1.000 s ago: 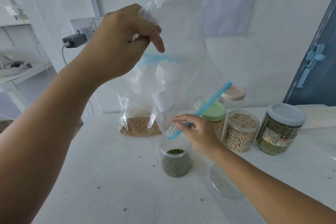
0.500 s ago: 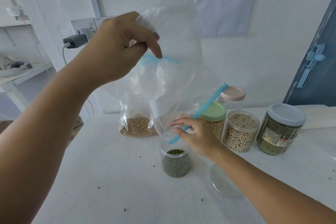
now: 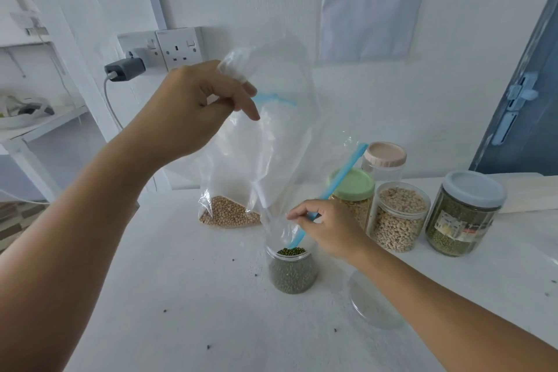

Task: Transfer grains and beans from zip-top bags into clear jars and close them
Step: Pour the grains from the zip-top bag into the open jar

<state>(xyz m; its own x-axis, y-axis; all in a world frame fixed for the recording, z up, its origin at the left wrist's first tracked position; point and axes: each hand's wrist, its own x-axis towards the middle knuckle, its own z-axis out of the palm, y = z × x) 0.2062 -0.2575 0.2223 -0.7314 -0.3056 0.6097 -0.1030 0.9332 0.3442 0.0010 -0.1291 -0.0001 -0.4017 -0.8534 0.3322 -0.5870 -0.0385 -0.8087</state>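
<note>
Head view: an upturned bag (image 3: 271,136) is pinched by left hand (image 3: 193,109) fingers, its mouth by right hand (image 3: 326,229) fingers, over the jar (image 3: 292,270); the lid (image 3: 374,302) lies beside on the desk (image 3: 181,296).

Bright, even daylight w/ a cool blue-white cast; shadows soft, faint. Wide-angle lens bends wall lines at edges. Small glints on clear bag (image 3: 271,136). Wall notice (image 3: 371,3) text too blurry to read.
</note>
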